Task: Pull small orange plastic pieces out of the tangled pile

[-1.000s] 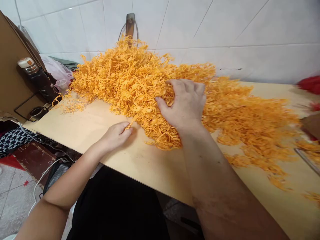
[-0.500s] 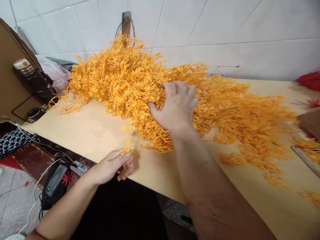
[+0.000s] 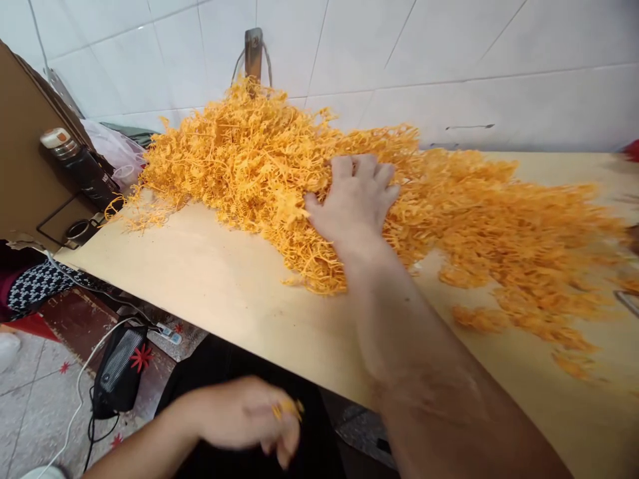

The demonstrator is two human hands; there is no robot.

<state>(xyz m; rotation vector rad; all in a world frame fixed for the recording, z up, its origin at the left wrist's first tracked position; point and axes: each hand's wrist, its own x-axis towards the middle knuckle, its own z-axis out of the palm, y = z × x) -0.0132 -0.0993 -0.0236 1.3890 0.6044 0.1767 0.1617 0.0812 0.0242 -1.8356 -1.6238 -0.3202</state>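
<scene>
A long heap of orange-yellow plastic flower-like sprigs (image 3: 239, 166) lies across the pale wooden table (image 3: 210, 266). My right hand (image 3: 354, 193) rests on the middle of the heap with its fingers spread; the fingertips sink partly among the strands. Below the table's front edge, over my dark clothing, my left hand (image 3: 254, 416) is blurred by motion. Its fingers are closed on a small orange sprig (image 3: 288, 407), of which only a bit shows.
A black thermos (image 3: 82, 169) and a dark cup (image 3: 80, 231) stand at the left by a cardboard box (image 3: 30, 146). Behind is a white tiled wall (image 3: 399, 40). A power strip (image 3: 168, 334), cables and a black mesh-fronted device (image 3: 120, 372) lie below the table's left side.
My left hand has pulled away from the heap, down and toward me past the table edge, with the sprig in it. My right hand stays on the heap, its fingers spread a little flatter.
</scene>
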